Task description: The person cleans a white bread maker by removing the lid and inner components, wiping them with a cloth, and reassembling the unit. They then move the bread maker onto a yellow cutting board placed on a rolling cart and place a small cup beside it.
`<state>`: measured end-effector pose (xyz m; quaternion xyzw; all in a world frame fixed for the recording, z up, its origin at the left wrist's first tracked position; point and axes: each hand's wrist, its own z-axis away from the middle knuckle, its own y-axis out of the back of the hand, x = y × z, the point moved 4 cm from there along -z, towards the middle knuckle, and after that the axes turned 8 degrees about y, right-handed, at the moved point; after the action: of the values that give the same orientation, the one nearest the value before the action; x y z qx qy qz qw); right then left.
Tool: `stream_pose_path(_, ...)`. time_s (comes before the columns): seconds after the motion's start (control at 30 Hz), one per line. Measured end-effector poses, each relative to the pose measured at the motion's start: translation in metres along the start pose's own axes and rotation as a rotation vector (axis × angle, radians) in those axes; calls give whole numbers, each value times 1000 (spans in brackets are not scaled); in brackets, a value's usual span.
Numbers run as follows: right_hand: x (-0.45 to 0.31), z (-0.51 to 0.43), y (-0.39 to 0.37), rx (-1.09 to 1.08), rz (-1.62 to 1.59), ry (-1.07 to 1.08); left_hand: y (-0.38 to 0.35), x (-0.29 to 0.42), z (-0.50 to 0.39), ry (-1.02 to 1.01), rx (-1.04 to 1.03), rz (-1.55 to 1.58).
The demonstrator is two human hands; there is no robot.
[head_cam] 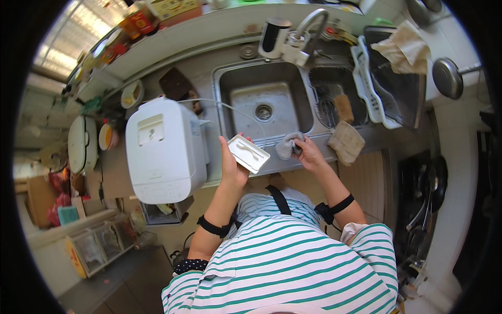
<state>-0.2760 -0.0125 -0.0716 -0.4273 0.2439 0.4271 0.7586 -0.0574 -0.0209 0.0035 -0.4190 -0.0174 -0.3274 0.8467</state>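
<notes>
My left hand holds a small white plastic tray tilted over the counter's front edge, thumb along its left side. Raised ridges or thin white pieces show inside the tray; I cannot tell which. A grey cloth is bunched in the fingers of my right hand, just right of the tray. To the left of both hands stands a white countertop appliance, lid down, with a pale cord running from its back across the sink.
A steel sink with a faucet lies ahead. In its smaller basin is a brown sponge. A folded beige cloth rests at the counter edge. A white rack stands right. A bin sits below the appliance.
</notes>
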Motion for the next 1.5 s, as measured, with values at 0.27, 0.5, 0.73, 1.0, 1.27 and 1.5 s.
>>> stream_pose_path(0.27,-2,5,112,264,-1,102,-8,-70,-54,171,-2,-97)
stream_pose_path(0.5,-35,-5,129,185,-102,197,-18,-96,-69,173,37,-194)
stream_pose_path(0.73,-79,-34,134,156,93,437,-27,-107,-81,172,57,-210)
stream_pose_path(1.0,-92,-91,135,210,285,498,-18,-105,-83,87,133,-201)
stream_pose_path(1.27,-80,-169,149,401,973,504,-16,-85,-72,-7,150,-139)
stream_pose_path(1.5,-66,-102,13,-495,774,408,-24,-48,-38,-218,32,-219)
